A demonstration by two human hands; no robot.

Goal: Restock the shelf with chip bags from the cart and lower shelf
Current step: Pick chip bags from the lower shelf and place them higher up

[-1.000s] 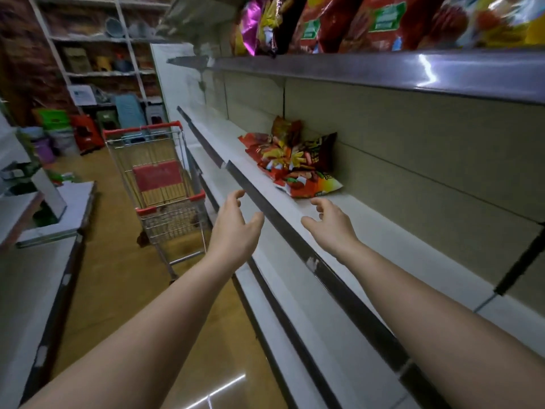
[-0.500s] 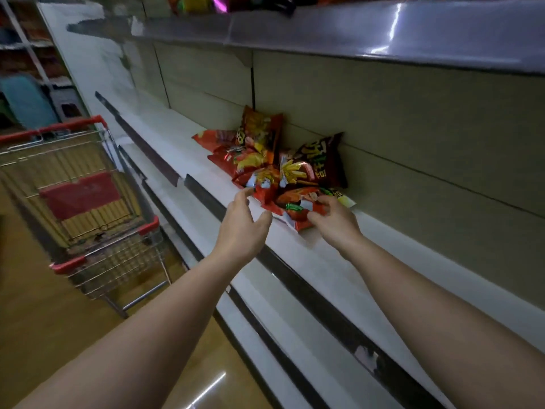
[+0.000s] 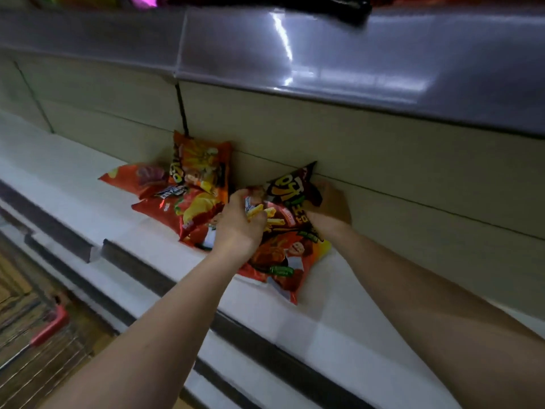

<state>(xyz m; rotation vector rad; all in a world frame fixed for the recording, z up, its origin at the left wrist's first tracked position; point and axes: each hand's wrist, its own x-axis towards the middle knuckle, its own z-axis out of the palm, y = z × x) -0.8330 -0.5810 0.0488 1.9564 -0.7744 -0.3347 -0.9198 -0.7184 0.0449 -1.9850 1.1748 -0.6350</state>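
Our left hand (image 3: pixel 240 224) clamps the fries bag (image 3: pixel 272 219) on the shelf (image 3: pixel 73 184); our right hand (image 3: pixel 330 206) grips the dark bag (image 3: pixel 295 187) behind it. Lifting both may drag the red bag (image 3: pixel 283 261) beneath them over the shelf edge

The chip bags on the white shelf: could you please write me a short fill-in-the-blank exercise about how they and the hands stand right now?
1. The left hand closes on a bag printed with yellow ____.
2. The right hand reaches behind the dark brown chip bag, next to the beige ____ panel.
3. The orange chip bag stands propped ____ against that panel.
4. The red-handled wire cart shows at the lower ____ of the view.

Missing words: fries; back; upright; left
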